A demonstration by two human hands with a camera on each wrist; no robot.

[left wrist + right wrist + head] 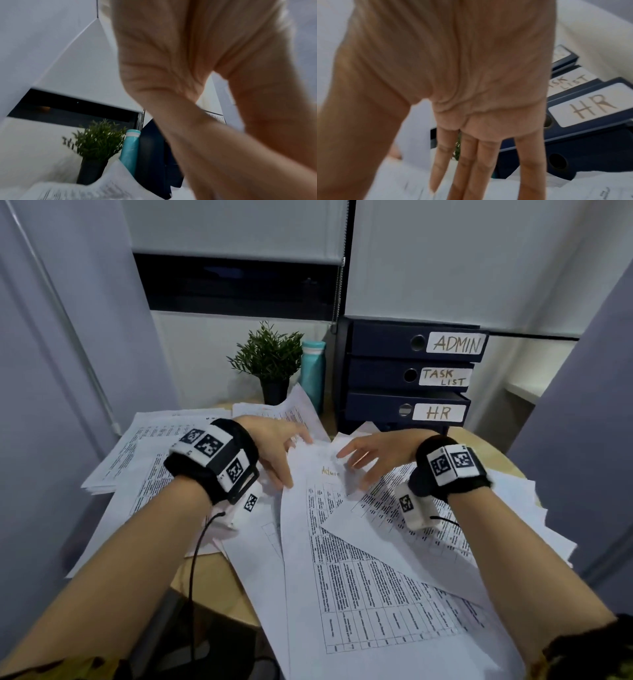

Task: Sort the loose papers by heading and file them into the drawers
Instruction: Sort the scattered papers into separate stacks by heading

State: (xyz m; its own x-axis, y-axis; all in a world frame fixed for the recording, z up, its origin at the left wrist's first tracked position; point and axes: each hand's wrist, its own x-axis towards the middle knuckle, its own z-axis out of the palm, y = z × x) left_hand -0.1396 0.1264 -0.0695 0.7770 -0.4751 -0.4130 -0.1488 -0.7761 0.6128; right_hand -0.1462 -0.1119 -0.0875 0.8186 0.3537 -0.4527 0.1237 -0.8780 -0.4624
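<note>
Loose printed papers [359, 583] lie in an untidy heap over the round wooden table [219, 580]. The topmost middle sheet bears an orange handwritten heading [330, 471], partly hidden by my right hand. My left hand [284, 450] rests on that sheet's left edge with fingers spread and straight. My right hand [371, 455] hovers over the sheet's top, fingers [467, 169] straight and apart, holding nothing. A dark blue drawer unit stands behind, with drawers labelled ADMIN [411, 342], TASK LIST [404, 375] and HR [400, 409], all pushed in.
A small potted plant [269, 354] and a teal bottle [312, 368] stand left of the drawers. More sheets [144, 460] are piled at the table's left. Grey partitions close in on both sides. A black cable [195, 570] hangs from my left wrist.
</note>
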